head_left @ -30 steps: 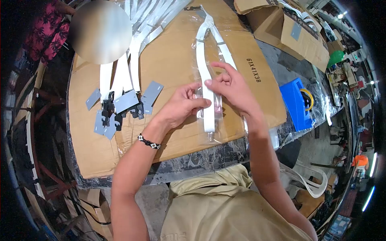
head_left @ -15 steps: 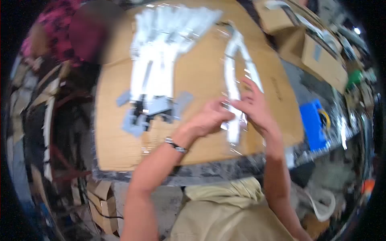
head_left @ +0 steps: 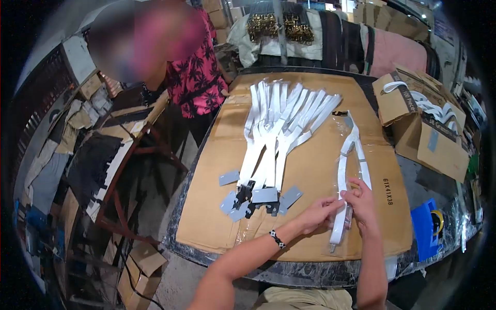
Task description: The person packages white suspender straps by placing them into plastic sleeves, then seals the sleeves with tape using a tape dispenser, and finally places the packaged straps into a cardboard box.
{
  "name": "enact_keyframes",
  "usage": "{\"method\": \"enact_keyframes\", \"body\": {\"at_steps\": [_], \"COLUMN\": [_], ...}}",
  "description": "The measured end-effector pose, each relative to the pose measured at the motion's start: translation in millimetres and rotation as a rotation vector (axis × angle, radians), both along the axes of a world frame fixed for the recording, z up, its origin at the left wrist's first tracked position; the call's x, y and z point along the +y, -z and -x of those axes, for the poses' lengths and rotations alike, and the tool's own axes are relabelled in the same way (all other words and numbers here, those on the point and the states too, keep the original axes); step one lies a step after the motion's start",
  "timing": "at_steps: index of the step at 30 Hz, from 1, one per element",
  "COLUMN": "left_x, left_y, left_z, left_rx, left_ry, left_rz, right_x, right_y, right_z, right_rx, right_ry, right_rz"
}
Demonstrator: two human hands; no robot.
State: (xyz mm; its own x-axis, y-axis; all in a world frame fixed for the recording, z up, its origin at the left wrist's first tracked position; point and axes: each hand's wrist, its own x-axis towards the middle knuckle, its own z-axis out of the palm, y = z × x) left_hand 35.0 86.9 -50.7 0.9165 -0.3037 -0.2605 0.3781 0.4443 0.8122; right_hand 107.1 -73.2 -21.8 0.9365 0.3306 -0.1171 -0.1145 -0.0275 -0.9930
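Note:
On the right part of the cardboard sheet lies a white strap in clear plastic, forked into two bands, with a dark clip at its far end. My left hand pinches the left band's plastic from the left side. Close against it, my right hand has its fingers closed on the same strap and wrapping. Further left, a fanned bundle of white straps rests on the cardboard, with black clips and grey cards at its near end.
A person in a pink patterned shirt stands beyond the table's left side. An open carton with white straps sits at the right. A blue tape dispenser is near the right edge. Racks of hanging straps stand behind.
The view has tilted up and turned, bringing the person and the back racks further into view. Both hands remain at the wrapped strap, and my right hand's fingers are more curled.

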Motion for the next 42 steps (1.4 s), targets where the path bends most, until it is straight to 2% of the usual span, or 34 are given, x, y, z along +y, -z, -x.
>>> {"method": "enact_keyframes", "body": {"at_steps": [1, 4, 7, 12, 17, 20, 21, 23, 26, 27, 28, 30, 32, 33, 36, 39, 40, 42], "left_x": [-9.6, -7.0, -11.1, -10.2, -10.3, -13.2, -11.5, -1.9, 15.9, 16.3, 19.1, 30.2, 37.5, 44.6, 39.4, 27.3, 22.6, 9.6], "left_y": [-6.5, 2.7, 5.3, -0.2, 7.5, -5.3, -0.6, 20.1, 28.5, 13.4, -8.3, -19.0, -19.2, -7.4, -38.7, -55.2, -50.9, -39.1], "left_z": [5.4, 4.3, 3.5, 5.9, 3.3, 5.8, 3.9, -5.3, -17.7, -13.2, -5.0, -0.2, 0.3, -2.8, 8.1, 18.5, 22.0, 31.6], "left_rx": [-0.069, -0.103, -0.029, -0.051, -0.086, 0.018, -0.031, -0.127, -0.104, -0.173, -0.118, -0.124, -0.144, -0.137, -0.199, -0.26, -0.362, -0.576], "left_ry": [-0.072, -0.012, -0.061, -0.101, -0.111, -0.17, -0.165, -0.154, -0.195, -0.263, -0.254, -0.223, -0.187, -0.147, -0.107, -0.202, -0.358, -0.664], "left_rz": [0.011, -0.013, -0.024, -0.064, -0.176, -0.082, -0.148, -0.282, -0.379, -0.452, -0.508, -0.619, -0.686, -0.815, -1.105, -1.448, -1.468, -1.486], "right_x": [0.7, 0.8, 2.1, -1.0, 4.7, 5.1, 4.5, -1.6, -30.0, -46.7, -63.1, -92.7, -118.2, -130.0, -132.3, -133.1, -129.3, -124.3], "right_y": [-1.7, -2.9, 0.2, 7.0, 8.2, 9.0, 10.8, 2.3, -20.9, -27.9, -38.2, -49.4, -32.8, -25.8, -9.4, 11.0, 12.3, 4.4], "right_z": [0.6, -0.6, -0.8, -0.1, -7.0, -8.8, -8.2, 4.9, 29.5, 40.9, 52.4, 76.4, 94.4, 102.8, 123.9, 124.9, 124.2, 125.3], "right_rx": [0.011, 0.013, -0.005, -0.087, -0.049, -0.062, -0.071, -0.251, -0.395, -0.412, -0.389, -0.331, -0.45, -0.513, -0.684, -0.717, -0.752, -0.512], "right_ry": [0.006, 0.014, 0.003, -0.083, -0.029, -0.033, -0.042, -0.01, 0.044, 0.063, 0.103, 0.173, 0.253, 0.292, 0.334, 0.285, 0.292, 0.237], "right_rz": [-0.01, -0.038, -0.044, 0.067, 0.049, 0.093, 0.11, 0.283, 0.392, 0.417, 0.485, 0.631, 0.835, 0.935, 1.166, 1.083, 1.067, 0.955]}}
